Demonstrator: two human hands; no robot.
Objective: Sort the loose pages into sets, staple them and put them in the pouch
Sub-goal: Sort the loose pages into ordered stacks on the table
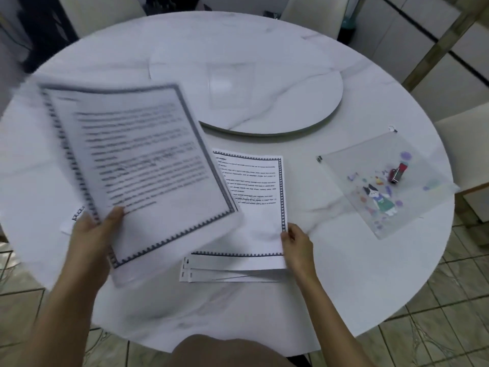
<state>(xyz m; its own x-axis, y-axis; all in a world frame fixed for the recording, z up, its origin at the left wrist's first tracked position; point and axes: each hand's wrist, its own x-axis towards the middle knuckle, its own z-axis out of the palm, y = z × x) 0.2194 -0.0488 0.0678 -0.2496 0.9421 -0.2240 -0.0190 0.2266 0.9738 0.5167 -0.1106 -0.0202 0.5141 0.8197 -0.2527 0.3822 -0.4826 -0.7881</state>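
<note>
Left hand grips a lifted bordered page (motion-blurred); right hand pinches the right edge of the page stack. Stapler rests on the pouch, farther right on the table.

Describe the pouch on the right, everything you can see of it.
The pouch is flat, translucent frosted plastic, lying diamond-wise on the white table, right of the papers. Printed on it: a cartoon figure in a green dress and small coloured shapes. A zip puller sits at its far corner. A small red stapler lies on or in it, unclear which. Neither the left hand nor the right hand touches it.
</note>
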